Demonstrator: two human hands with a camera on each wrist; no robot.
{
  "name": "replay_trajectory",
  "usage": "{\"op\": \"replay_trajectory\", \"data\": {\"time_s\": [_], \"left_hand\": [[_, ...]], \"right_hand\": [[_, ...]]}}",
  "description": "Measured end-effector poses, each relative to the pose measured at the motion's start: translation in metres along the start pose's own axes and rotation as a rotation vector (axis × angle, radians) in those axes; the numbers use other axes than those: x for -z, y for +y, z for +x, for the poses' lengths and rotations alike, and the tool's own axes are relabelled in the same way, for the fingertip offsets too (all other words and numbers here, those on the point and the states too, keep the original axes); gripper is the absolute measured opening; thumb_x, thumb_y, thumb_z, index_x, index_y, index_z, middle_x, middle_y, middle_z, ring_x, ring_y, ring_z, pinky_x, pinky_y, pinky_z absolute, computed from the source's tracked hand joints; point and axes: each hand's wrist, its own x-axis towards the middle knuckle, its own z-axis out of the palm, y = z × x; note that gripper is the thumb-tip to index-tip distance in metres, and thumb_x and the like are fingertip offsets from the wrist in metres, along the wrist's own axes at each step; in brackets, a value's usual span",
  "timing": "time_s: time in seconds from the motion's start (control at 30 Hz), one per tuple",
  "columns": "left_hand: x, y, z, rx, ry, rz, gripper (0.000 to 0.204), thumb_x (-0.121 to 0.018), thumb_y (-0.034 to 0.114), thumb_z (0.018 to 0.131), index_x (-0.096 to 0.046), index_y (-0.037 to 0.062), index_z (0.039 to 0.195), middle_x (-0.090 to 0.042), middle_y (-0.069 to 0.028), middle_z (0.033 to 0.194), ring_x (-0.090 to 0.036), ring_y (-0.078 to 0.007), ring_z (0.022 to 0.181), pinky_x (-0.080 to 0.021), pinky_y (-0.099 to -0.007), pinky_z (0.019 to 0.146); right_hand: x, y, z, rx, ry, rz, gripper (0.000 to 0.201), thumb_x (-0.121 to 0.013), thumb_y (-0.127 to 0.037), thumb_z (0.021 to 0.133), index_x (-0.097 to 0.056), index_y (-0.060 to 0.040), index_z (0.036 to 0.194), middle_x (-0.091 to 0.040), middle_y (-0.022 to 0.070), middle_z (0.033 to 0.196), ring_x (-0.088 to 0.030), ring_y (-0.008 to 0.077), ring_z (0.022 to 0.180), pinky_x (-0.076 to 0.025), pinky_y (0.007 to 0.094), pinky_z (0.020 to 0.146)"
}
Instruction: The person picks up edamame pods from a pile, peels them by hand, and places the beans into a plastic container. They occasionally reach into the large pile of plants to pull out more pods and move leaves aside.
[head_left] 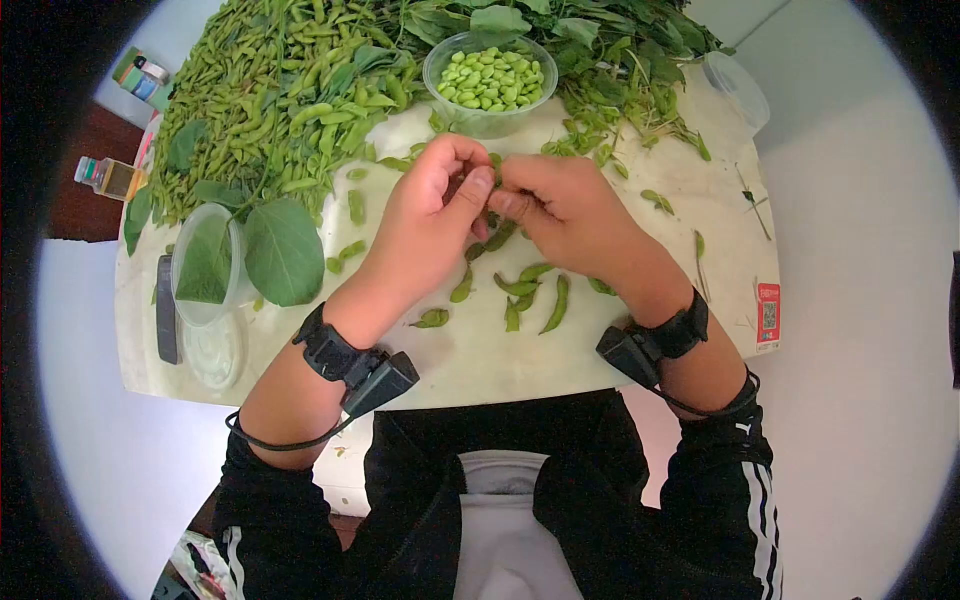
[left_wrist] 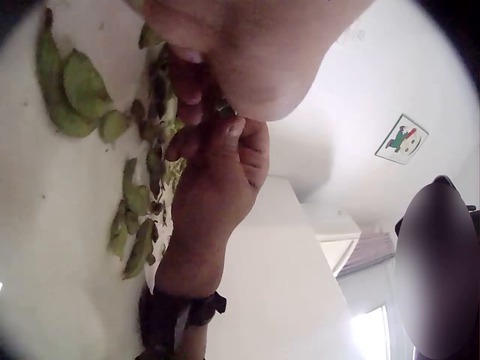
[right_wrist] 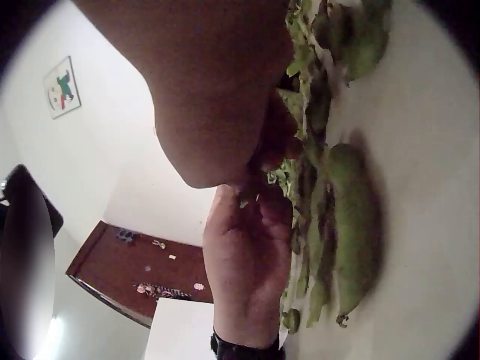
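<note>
My left hand (head_left: pixel 425 210) and right hand (head_left: pixel 575 210) meet over the table, fingertips close together. Between them the fingers and thumbs pinch a small green bean pod (head_left: pixel 495 161), mostly hidden by the fingers. Just beyond the hands stands a clear plastic bowl (head_left: pixel 488 124) holding shelled green beans (head_left: pixel 488 80). Several loose pods lie on the table under and in front of the hands, among them a plump green pod (head_left: pixel 556 304) and a curved pod (head_left: pixel 462 285). In the right wrist view a large pod (right_wrist: pixel 352 229) lies below the hand.
A big heap of pods (head_left: pixel 270 90) covers the back left; leafy stems (head_left: pixel 640 45) lie at the back right. At the left are a clear tub (head_left: pixel 238 255), a round lid (head_left: pixel 214 352), a dark phone-like bar (head_left: pixel 166 310) and a bottle (head_left: pixel 110 178). A red QR card (head_left: pixel 767 312) sits right.
</note>
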Motion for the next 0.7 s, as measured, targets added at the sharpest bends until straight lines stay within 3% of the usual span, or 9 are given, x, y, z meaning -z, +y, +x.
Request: {"op": "replay_trajectory", "data": {"time_s": [0.1, 0.23, 0.3, 0.5, 0.7], "left_hand": [[0.0, 0.001, -0.002, -0.058, -0.027, 0.016, 0.021, -0.051, 0.001, 0.092, -0.044, 0.003, 0.112, -0.052, -0.0029, 0.097, -0.051, -0.0075, 0.077, -0.05, -0.0232, 0.067], [-0.002, 0.0, -0.001, -0.133, 0.007, -0.004, 0.031, -0.051, -0.007, 0.088, -0.042, 0.004, 0.115, -0.048, -0.0025, 0.1, -0.049, -0.0081, 0.076, -0.05, -0.0238, 0.07], [-0.001, -0.001, -0.002, -0.15, 0.003, -0.014, 0.03, -0.051, -0.007, 0.088, -0.043, 0.004, 0.114, -0.049, -0.0026, 0.1, -0.05, -0.0081, 0.078, -0.05, -0.0237, 0.07], [0.004, -0.003, -0.003, -0.162, -0.004, 0.013, 0.018, -0.055, -0.005, 0.088, -0.053, 0.0012, 0.105, -0.057, -0.0029, 0.093, -0.057, -0.0087, 0.081, -0.051, -0.0232, 0.071], [-0.007, -0.002, -0.006, -0.069, 0.11, -0.033, 0.013, -0.058, -0.001, 0.089, -0.061, -0.0029, 0.101, -0.065, -0.0063, 0.086, -0.062, -0.0108, 0.076, -0.051, -0.0231, 0.07]], "right_hand": [[0.0, 0.002, -0.001, -0.152, 0.072, 0.092, 0.014, -0.059, -0.016, 0.087, -0.055, -0.004, 0.082, -0.057, 0.0142, 0.066, -0.057, 0.0329, 0.06, -0.043, 0.039, 0.053], [0.0, 0.007, -0.002, -0.19, 0.026, 0.232, 0.017, -0.057, -0.018, 0.089, -0.054, -0.0032, 0.08, -0.053, 0.0138, 0.061, -0.053, 0.0286, 0.055, -0.041, 0.0364, 0.051], [-0.003, 0.009, -0.003, -0.192, -0.007, 0.35, 0.021, -0.057, -0.019, 0.091, -0.053, -0.003, 0.077, -0.05, 0.0095, 0.056, -0.049, 0.0194, 0.05, -0.039, 0.0325, 0.049], [0.002, 0.004, -0.004, -0.249, -0.07, 0.643, 0.024, -0.055, -0.019, 0.094, -0.056, -0.0033, 0.076, -0.05, -0.0007, 0.056, -0.045, 0.0067, 0.049, -0.036, 0.0241, 0.046], [-0.003, 0.006, -0.005, -0.32, -0.04, 0.767, 0.024, -0.054, -0.018, 0.095, -0.056, -0.0024, 0.077, -0.05, -0.0018, 0.057, -0.045, 0.0053, 0.048, -0.036, 0.0225, 0.045]]}}
